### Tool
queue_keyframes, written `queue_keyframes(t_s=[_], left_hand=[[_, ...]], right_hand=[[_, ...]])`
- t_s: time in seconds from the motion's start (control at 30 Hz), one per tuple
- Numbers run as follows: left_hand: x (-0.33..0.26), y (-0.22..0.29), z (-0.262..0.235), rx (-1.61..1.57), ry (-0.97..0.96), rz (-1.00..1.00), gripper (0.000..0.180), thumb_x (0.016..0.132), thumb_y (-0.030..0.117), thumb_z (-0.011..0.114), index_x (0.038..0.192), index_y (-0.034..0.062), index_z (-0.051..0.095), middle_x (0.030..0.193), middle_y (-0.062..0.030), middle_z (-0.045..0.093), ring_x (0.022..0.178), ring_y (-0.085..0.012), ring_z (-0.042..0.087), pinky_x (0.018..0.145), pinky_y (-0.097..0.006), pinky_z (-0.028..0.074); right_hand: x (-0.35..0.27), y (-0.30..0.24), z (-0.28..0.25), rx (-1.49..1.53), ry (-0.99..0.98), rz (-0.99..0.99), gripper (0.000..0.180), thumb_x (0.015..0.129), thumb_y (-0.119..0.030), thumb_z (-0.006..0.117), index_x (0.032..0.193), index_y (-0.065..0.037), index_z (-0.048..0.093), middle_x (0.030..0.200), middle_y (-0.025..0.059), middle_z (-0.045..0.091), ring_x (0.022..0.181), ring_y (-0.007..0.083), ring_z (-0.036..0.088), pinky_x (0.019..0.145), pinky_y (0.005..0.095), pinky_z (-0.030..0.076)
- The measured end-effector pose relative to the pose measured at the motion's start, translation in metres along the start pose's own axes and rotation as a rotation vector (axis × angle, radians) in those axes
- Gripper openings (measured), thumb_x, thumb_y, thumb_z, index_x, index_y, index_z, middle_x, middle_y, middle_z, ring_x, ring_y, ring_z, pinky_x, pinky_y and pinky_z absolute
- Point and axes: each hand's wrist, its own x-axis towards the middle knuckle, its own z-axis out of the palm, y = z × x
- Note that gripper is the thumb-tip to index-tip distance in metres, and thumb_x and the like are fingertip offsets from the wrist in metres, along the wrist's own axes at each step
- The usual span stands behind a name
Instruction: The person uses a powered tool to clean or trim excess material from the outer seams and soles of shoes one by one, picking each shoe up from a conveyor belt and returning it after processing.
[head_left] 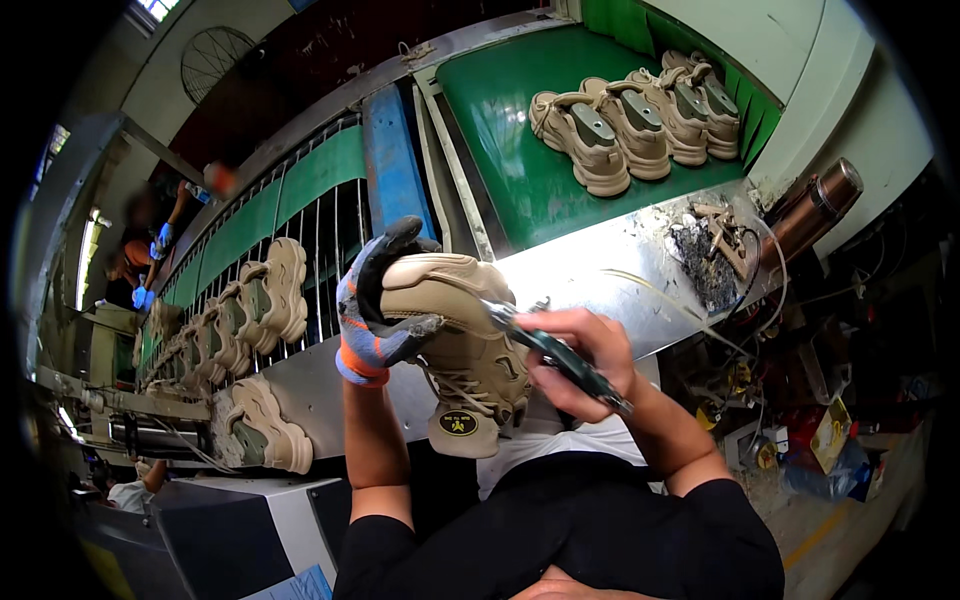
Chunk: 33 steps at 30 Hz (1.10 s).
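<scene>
1. The right hand (603, 345), bare, closes its fingers round a dark green hand tool (565, 358), whose metal end points at the shoe beside the left hand; whether the tip touches is hard to tell.
2. The left hand (372, 340), in a grey and orange glove, is partly curled, thumb and fingers gripping the toe end of a beige shoe (440, 300). The shoe hangs in front of the body, its tongue toward the person.
3. Left of the left hand, another beige shoe (275, 425) lies on a metal surface.
4. Beyond the right hand, brown pieces (720, 240) lie on a metal ledge (560, 260), near a copper-coloured flask (815, 205).
5. Farther left of the left hand, a row of shoes (265, 290) lines a rack.
6. Past both hands, four beige shoes (600, 145) stand on a green belt (500, 130).
7. Far left, a co-worker's blue-gloved hand (163, 238) shows.
</scene>
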Motion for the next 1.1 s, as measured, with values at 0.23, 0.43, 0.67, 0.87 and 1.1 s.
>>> queue_keyframes(t_s=[0.23,0.43,0.67,0.87,1.1], left_hand=[[0.009,-0.011,-0.012,0.045,0.003,0.012,0.096,0.071,0.056,0.077,0.136,-0.0061,0.045,0.117,-0.0157,0.063,0.108,-0.0228,0.061,0.094,-0.035,0.048],[0.014,-0.021,-0.016,-0.141,-0.081,0.043,0.085,0.067,0.030,0.084,0.135,-0.0040,0.047,0.115,-0.0156,0.064,0.107,-0.0227,0.062,0.094,-0.035,0.048],[0.018,-0.030,-0.020,-0.026,-0.030,0.061,0.086,0.069,0.047,0.079,0.132,-0.0056,0.050,0.112,-0.0152,0.066,0.105,-0.0225,0.063,0.093,-0.035,0.048],[0.016,-0.048,-0.037,-0.016,0.039,0.010,0.093,0.071,0.054,0.074,0.134,-0.0075,0.046,0.118,-0.0167,0.062,0.109,-0.0232,0.060,0.096,-0.034,0.046],[-0.020,-0.099,-0.082,-0.150,0.198,-0.028,0.089,0.083,0.060,0.062,0.138,-0.0071,0.041,0.125,-0.0172,0.059,0.115,-0.0243,0.057,0.100,-0.037,0.044]], right_hand=[[0.032,0.022,0.023,0.063,0.057,0.023,0.048,0.078,0.001,0.057,0.125,0.003,0.052,0.066,0.0025,0.058,0.055,0.0073,0.052,0.053,0.0228,0.041],[0.003,0.039,0.025,0.058,0.108,-0.036,0.048,0.078,0.002,0.055,0.126,0.003,0.049,0.062,0.0037,0.058,0.052,0.0068,0.051,0.049,0.0220,0.039],[-0.043,0.053,0.025,0.091,0.151,0.096,0.047,0.079,-0.001,0.056,0.125,0.001,0.049,0.065,0.0046,0.061,0.053,0.0084,0.053,0.052,0.0232,0.043],[-0.090,0.069,0.038,0.116,0.134,0.323,0.043,0.081,-0.005,0.057,0.123,-0.001,0.052,0.071,0.0040,0.060,0.062,0.0092,0.056,0.061,0.0246,0.046],[-0.114,0.072,0.046,0.254,0.071,0.483,0.041,0.084,-0.010,0.057,0.124,-0.003,0.054,0.074,0.0030,0.058,0.064,0.0092,0.054,0.062,0.0250,0.044]])
